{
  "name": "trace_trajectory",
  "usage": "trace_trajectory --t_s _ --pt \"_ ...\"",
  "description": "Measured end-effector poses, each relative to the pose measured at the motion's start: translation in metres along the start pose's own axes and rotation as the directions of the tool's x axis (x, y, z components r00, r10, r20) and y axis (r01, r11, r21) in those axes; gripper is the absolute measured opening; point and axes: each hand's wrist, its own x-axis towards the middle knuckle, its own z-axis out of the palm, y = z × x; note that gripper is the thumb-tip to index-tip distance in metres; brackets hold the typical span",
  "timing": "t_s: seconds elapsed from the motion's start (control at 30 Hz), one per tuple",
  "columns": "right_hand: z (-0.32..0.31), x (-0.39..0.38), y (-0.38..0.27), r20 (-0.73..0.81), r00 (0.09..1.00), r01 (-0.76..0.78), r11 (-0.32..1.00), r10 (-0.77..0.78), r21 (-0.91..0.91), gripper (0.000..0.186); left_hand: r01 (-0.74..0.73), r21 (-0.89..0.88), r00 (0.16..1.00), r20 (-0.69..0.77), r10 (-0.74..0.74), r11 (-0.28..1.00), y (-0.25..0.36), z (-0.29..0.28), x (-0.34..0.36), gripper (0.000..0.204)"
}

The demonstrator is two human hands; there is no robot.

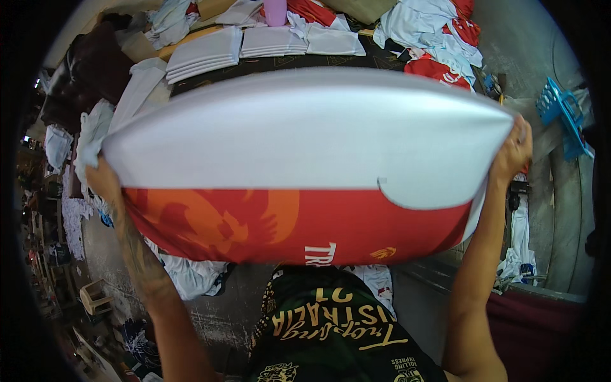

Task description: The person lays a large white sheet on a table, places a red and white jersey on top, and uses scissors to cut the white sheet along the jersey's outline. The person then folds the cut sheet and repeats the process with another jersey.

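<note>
A red and white shirt (318,134) is stretched wide between my two hands, lifted in front of my body. Its plain white side faces up, and below it hangs a red part with orange and white printing. My left hand (103,177) is closed on the shirt's left end, its fingers partly hidden by the cloth. At the opposite end, my right hand (517,149) pinches the corner, which pulls creases into the fabric. A curved white edge dips into the red near the right side.
Behind the shirt, a dark table (267,63) bears folded white cloth stacks (205,54). Heaped white garments (420,28) and red ones lie at the back right. A blue plastic basket (563,114) is at the far right, and a small wooden stool (95,298) stands lower left.
</note>
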Motion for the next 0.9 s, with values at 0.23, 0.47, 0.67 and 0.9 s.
trace_trajectory --t_s 0.23,0.47,0.67,0.9 --pt "0.166 -0.042 0.078 0.452 0.853 -0.107 0.935 0.260 -0.337 0.051 -0.231 0.434 0.741 0.658 -0.131 0.871 -0.021 0.160 -0.031 0.044" --pt "0.241 -0.101 0.119 0.606 0.683 -0.055 0.857 0.407 -0.512 0.047 -0.443 0.350 0.608 0.794 -0.010 0.825 -0.045 0.225 -0.030 0.040" --pt "0.264 -0.119 0.118 0.680 0.645 -0.019 0.898 0.347 -0.440 0.028 -0.570 0.112 0.533 0.804 0.262 0.814 -0.051 0.250 -0.014 0.027" --pt "0.138 -0.191 -0.003 0.959 0.199 0.168 0.957 0.202 -0.236 0.020 -0.290 0.078 0.593 0.797 0.115 0.954 -0.031 0.158 -0.106 0.035"
